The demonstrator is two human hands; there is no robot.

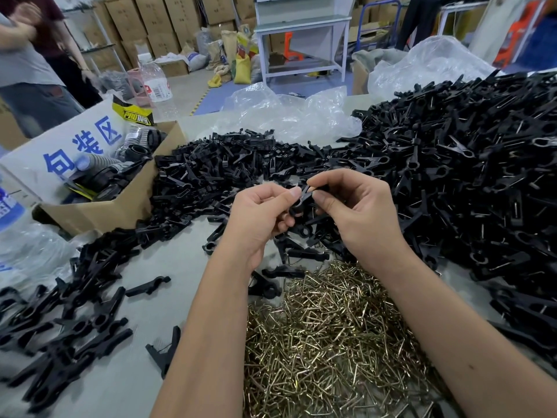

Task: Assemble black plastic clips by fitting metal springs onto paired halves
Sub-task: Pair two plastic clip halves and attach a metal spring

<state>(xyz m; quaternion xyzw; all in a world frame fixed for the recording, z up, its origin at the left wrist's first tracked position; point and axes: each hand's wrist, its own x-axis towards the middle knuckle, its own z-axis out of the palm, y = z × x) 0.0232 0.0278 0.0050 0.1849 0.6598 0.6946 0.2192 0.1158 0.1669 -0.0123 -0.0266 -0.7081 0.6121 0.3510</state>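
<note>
While table [144, 384] holds springs [328, 342], boxes [156, 22] behind

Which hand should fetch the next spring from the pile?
Probably the right hand: its pinch on the clip looks lighter than the left hand's grip, though the spring pile lies below both.

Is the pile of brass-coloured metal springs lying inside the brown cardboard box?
No, the pile of brass-coloured metal springs lies loose on the grey table, apart from the brown cardboard box.

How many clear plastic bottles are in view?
2: one bottle stands upright behind the cardboard box, one bottle is cut off at the left edge. Others may be hidden.
</note>
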